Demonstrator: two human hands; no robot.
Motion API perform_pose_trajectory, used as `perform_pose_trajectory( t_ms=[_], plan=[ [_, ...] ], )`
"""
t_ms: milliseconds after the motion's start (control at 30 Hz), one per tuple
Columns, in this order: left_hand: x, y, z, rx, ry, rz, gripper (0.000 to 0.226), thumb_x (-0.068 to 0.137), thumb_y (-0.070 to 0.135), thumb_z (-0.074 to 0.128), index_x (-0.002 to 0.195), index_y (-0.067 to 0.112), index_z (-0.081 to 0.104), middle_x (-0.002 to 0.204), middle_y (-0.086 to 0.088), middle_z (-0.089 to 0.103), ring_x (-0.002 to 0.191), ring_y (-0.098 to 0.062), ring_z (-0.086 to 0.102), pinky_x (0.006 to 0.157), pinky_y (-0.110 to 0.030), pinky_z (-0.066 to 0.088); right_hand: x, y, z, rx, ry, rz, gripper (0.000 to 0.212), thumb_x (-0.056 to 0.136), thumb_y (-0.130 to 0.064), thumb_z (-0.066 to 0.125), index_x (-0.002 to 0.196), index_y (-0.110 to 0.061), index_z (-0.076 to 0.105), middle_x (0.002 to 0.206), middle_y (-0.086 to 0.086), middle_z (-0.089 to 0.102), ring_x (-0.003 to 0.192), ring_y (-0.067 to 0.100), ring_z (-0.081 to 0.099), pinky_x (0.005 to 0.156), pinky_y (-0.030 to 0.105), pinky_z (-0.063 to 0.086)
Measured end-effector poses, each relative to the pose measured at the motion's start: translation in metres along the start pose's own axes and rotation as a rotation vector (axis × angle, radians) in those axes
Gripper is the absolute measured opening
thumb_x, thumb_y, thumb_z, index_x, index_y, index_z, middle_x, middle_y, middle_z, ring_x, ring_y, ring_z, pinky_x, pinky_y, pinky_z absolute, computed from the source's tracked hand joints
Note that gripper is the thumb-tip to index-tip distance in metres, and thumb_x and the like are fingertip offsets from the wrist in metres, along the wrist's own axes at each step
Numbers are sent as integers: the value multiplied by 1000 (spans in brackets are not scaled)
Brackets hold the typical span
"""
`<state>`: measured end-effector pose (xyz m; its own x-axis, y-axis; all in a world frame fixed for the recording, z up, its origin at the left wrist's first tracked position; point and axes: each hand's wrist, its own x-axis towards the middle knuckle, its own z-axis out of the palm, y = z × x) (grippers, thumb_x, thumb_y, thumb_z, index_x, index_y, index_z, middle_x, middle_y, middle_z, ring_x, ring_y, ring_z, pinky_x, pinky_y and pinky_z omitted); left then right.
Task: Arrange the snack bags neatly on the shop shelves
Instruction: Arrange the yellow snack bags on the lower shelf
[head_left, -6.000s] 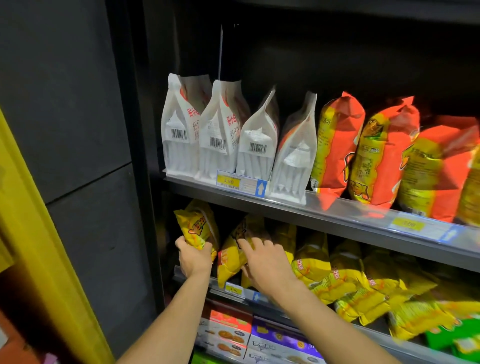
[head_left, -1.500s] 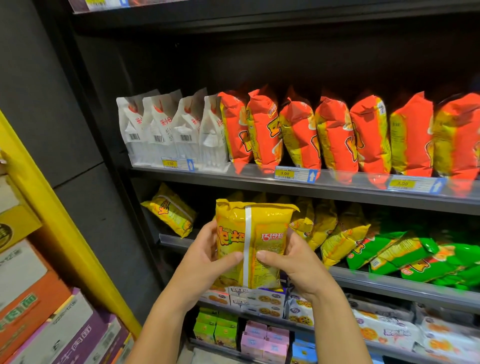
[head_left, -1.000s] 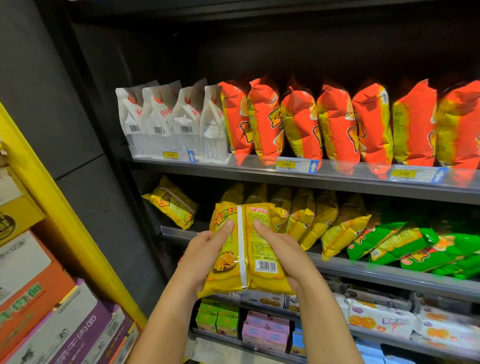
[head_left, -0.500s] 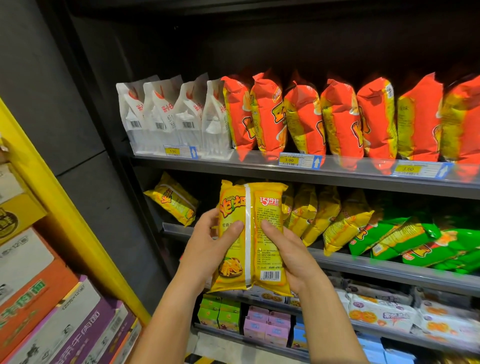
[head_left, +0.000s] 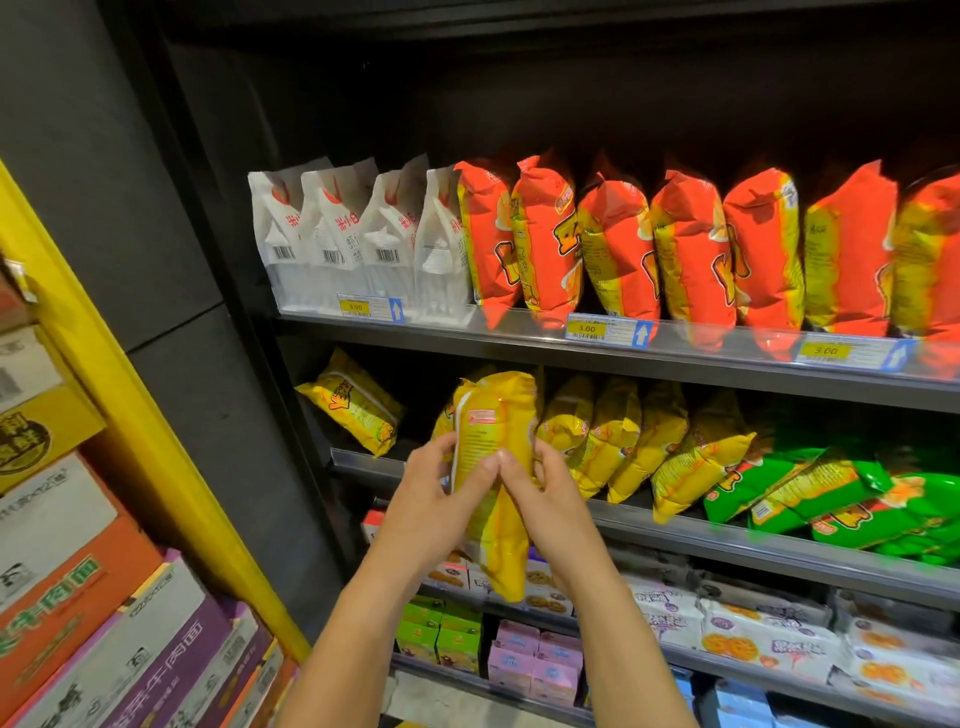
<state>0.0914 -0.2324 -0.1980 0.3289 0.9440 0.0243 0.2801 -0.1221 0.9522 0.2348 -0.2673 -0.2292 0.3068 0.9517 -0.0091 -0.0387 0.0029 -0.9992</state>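
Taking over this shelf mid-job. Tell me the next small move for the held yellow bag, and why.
Probably slide the yellow bag onto the middle shelf, at the left end of the yellow row. The left hand and right hand grip it upright, edge-on, before the gap between that row and a lone tilted bag.

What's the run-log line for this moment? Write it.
left hand: grips yellow bag | right hand: grips it | bag: upright, before middle shelf
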Motion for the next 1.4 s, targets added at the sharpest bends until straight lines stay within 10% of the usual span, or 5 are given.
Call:
perform_pose_trajectory(
  t_ms=[233,467,733,1400],
  plan=[
    [1,-15,-14,-111,123,-79,86,76,47,92,146,39,43,123,14,70,107,-6,72,91,-37,61,-4,-7,-1,-84,-51,-43,22,105,-38,60,126,-37,69,124,-10,73,110,7,72,97,37,61],
    [0,-18,-29,-492,114,-219,59,84,26,85,135,23,56,114,-8,79,97,-30,80,82,-52,65,-8,-13,-10,36,3,-66,22,101,-18,69,121,-24,72,112,-6,78,102,12,74,82,29,63],
    [-8,-16,-30,-681,-94,-189,53,88,27,72,140,21,62,124,-16,76,111,-39,75,86,-51,64,-11,-18,-18,117,-150,48,58,82,-48,74,135,-31,57,135,-2,68,116,12,71,81,21,60],
    [2,-24,-39,-383,-157,-38,63,82,19,81,140,26,58,131,3,74,121,-16,70,95,-36,61,1,-7,-23,-25,-162,-78,61,79,-38,85,133,-30,60,127,-8,74,119,13,70,102,47,59]
  ],
)
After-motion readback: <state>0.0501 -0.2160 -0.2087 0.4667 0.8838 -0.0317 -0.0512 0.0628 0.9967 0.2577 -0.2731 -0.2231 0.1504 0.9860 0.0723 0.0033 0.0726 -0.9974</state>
